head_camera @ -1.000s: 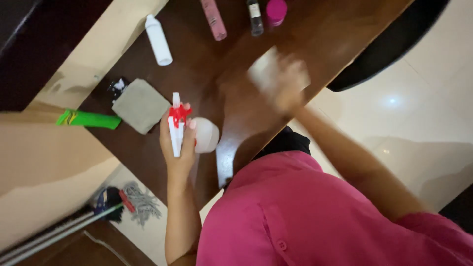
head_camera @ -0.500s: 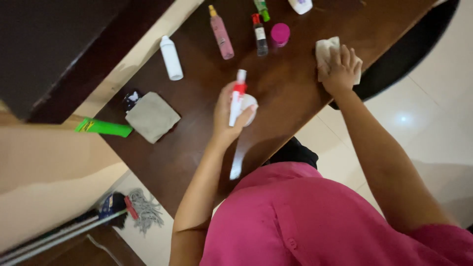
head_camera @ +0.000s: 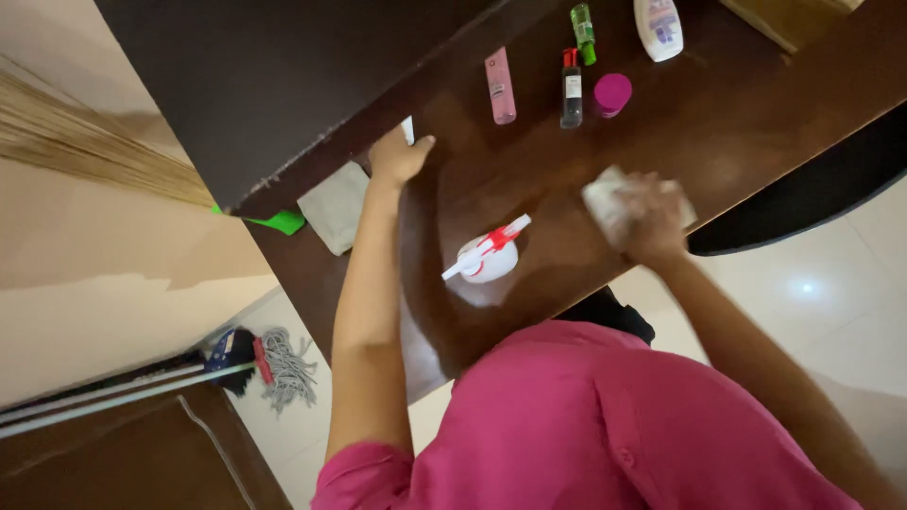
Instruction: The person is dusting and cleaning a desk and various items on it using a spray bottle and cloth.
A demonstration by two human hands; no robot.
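My left hand (head_camera: 397, 156) reaches to the far edge of the dark wooden table (head_camera: 737, 123) and closes around a small white bottle (head_camera: 408, 129), which is mostly hidden under a dark overhanging shelf (head_camera: 283, 76). A white spray bottle with a red trigger (head_camera: 487, 257) stands on the table near me, with no hand on it. My right hand (head_camera: 652, 222) presses a crumpled white cloth (head_camera: 605, 198) onto the tabletop to the right of the spray bottle.
At the table's far side lie a pink tube (head_camera: 499, 87), a dark bottle with a red cap (head_camera: 571, 90), a green bottle (head_camera: 584, 21), a magenta-lidded jar (head_camera: 612, 94) and a white lotion bottle (head_camera: 658, 26). A grey cloth (head_camera: 333, 206) lies left. A mop (head_camera: 274, 364) lies on the floor.
My left hand has let go of the spray bottle, which now stands on the table, and has reached to the white bottle. My right hand with the cloth has moved nearer.
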